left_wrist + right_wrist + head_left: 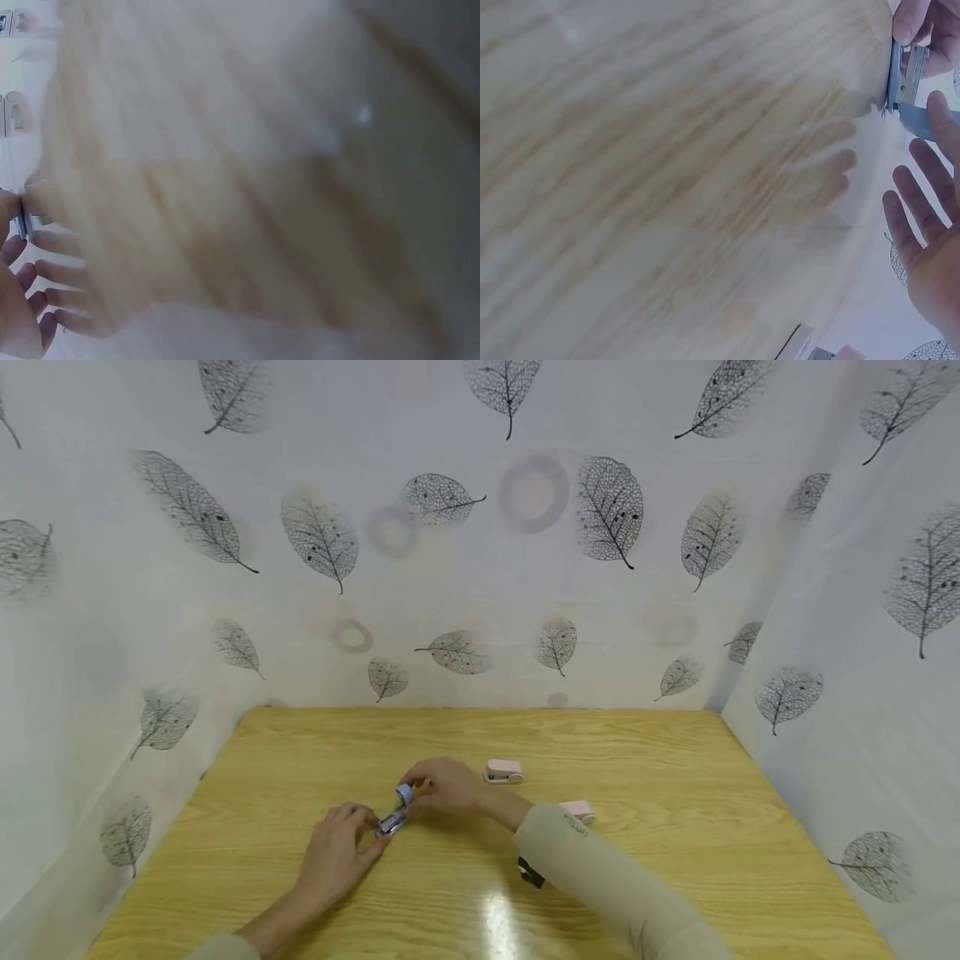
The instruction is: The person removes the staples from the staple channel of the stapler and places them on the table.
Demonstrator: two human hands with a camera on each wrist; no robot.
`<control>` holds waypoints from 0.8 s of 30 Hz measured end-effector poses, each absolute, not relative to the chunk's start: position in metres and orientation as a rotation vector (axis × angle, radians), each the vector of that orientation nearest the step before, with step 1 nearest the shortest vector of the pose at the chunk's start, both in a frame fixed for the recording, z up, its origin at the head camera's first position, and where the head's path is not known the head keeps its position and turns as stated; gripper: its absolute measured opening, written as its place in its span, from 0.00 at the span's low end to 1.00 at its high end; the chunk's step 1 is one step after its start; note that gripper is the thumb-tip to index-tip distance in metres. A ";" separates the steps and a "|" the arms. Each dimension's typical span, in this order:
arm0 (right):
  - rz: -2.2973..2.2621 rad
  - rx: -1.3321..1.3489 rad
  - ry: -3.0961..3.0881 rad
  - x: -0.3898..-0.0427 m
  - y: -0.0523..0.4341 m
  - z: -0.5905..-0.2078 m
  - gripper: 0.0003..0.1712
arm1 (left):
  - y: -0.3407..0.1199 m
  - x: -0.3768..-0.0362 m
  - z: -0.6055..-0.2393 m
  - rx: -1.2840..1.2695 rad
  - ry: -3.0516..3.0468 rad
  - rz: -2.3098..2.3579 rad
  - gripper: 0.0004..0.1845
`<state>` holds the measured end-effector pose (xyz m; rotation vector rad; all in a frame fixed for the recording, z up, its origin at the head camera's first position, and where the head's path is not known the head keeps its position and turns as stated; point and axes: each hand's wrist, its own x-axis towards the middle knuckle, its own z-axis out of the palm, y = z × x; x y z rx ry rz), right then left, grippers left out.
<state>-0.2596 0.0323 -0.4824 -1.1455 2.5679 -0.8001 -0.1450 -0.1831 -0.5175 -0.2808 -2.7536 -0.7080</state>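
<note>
Blue stapler (395, 814) on table (675, 827), pinched between fingers of left hand (337, 852), right hand (448, 787).

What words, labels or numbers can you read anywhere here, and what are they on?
Small dark print on the right sleeve: too small to read.
The blue stapler between the hands, both pink staplers and the leaf-patterned backdrop: no readable text.

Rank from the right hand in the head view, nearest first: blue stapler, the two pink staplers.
1. Blue stapler: at the right hand, between both hands.
2. Far pink stapler: just right of it.
3. Near pink stapler: beside the sleeve.
</note>
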 end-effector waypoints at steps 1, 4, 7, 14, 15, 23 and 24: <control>-0.802 -1.149 2.572 -0.260 0.033 -0.482 0.22 | -0.183 -0.145 -0.517 -0.279 -2.753 -0.702 0.11; -0.816 -1.150 2.577 -0.262 0.035 -0.480 0.22 | -0.183 -0.146 -0.519 -0.273 -2.762 -0.688 0.12; -0.823 -1.127 2.590 -0.263 0.037 -0.480 0.21 | -0.183 -0.147 -0.521 -0.262 -2.772 -0.681 0.12; -0.856 -1.105 2.590 -0.268 0.043 -0.487 0.21 | -0.182 -0.146 -0.520 -0.239 -2.777 -0.680 0.12; -0.848 -1.106 2.594 -0.269 0.043 -0.488 0.21 | -0.182 -0.146 -0.520 -0.237 -2.777 -0.679 0.12; -0.785 -1.070 2.635 -0.269 0.045 -0.488 0.24 | -0.182 -0.146 -0.521 -0.243 -2.766 -0.677 0.13; -0.779 -1.057 2.646 -0.269 0.046 -0.487 0.24 | -0.182 -0.146 -0.521 -0.246 -2.763 -0.679 0.13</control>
